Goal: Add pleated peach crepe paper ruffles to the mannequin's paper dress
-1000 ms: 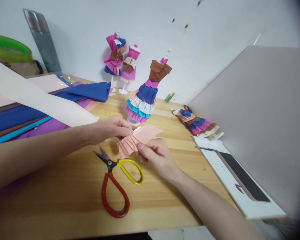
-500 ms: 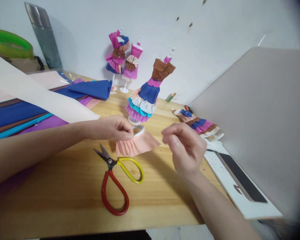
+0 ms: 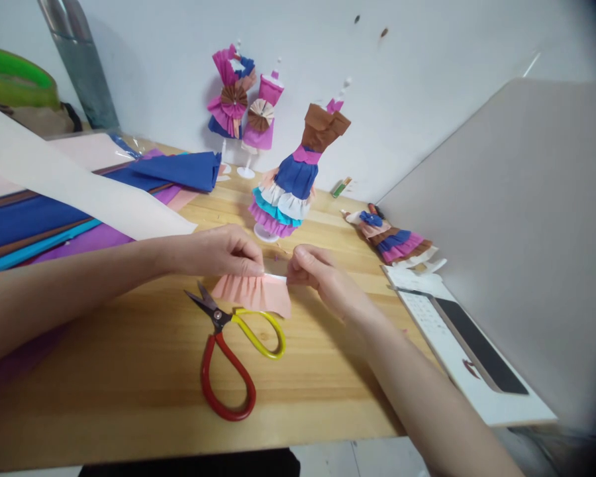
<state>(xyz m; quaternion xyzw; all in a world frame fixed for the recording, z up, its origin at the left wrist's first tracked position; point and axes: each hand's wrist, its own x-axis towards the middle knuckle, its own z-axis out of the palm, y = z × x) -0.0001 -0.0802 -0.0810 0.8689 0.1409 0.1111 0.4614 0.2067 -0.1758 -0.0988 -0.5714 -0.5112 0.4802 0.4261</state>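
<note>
Between my hands hangs a pleated strip of peach crepe paper (image 3: 251, 291), with a narrow white strip of tape (image 3: 277, 278) along its top edge. My left hand (image 3: 233, 252) pinches the gathered part of the paper at that edge. At the other end of the edge, my right hand (image 3: 318, 270) is closed with thumb and fingers on the paper's corner. Just below the paper lies a pair of scissors (image 3: 220, 319), blades parted, one handle red and one yellow. Behind my hands stands a small dress form (image 3: 295, 175) in a tiered paper dress.
Two more dressed forms (image 3: 261, 116) stand by the wall. Coloured paper sheets (image 3: 163, 172) and a long cream strip (image 3: 79, 179) lie at left, near a roll of tape (image 3: 17, 79) and a bottle (image 3: 82, 59). At right are another paper dress (image 3: 395, 242) and a white board (image 3: 427, 318).
My right hand has moved left and taken hold of the tape end of the peach paper. The tape, curled up before, now lies straight along the edge.
</note>
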